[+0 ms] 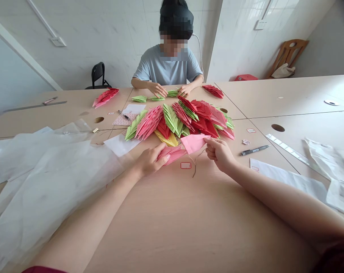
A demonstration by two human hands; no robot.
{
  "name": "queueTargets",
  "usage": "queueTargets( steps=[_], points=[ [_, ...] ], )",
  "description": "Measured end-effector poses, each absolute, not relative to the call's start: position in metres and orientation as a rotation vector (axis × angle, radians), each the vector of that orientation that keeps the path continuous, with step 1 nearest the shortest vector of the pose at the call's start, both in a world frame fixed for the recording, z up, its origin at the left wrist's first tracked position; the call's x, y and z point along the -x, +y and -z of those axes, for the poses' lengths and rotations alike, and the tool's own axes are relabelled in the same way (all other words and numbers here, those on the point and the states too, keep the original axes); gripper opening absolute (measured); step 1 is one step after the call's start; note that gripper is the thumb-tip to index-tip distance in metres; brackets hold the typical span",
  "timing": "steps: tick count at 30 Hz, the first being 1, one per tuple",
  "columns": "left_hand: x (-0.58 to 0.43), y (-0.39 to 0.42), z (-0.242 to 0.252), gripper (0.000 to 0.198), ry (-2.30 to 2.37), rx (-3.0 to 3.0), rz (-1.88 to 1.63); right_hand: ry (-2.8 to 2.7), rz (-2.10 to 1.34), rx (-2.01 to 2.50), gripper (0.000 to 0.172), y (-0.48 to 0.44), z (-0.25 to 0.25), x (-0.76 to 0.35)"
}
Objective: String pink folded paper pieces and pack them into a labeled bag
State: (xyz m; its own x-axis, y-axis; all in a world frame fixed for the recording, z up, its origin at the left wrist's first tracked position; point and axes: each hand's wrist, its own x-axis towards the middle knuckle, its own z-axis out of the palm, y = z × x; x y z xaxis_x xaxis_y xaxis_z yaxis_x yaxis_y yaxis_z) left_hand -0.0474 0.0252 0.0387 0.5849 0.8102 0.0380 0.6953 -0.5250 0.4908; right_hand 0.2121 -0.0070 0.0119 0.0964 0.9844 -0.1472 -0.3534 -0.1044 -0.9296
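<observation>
In the head view my left hand [152,159] is closed around a bundle of folded pink paper [172,154]. My right hand [219,153] pinches the right end of a flat pink paper piece [193,143], whose left end meets the bundle. Thin string [194,167] hangs down between the hands. Just beyond them lies a heap of folded paper pieces in red [204,110], pink [150,123] and green [172,119], with a yellow one [168,139] at its near side. A small red-bordered label [185,165] is on the table below the bundle.
Across the table [172,220] a person in a blue shirt [169,70] handles green folded pieces [172,93]. Translucent plastic sheets [55,182] cover the left side. A pen [254,150], white paper [288,178] and a plastic bag [335,178] are at right.
</observation>
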Motion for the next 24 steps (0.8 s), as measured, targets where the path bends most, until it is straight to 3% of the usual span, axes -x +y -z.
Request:
queueTargets(
  steps=[24],
  points=[
    [0.0457,0.0252,-0.0354,0.025,1.271,-2.386,-0.303,-0.78,-1.373,1.028,0.051,-0.008,-0.011,-0.213]
  ],
)
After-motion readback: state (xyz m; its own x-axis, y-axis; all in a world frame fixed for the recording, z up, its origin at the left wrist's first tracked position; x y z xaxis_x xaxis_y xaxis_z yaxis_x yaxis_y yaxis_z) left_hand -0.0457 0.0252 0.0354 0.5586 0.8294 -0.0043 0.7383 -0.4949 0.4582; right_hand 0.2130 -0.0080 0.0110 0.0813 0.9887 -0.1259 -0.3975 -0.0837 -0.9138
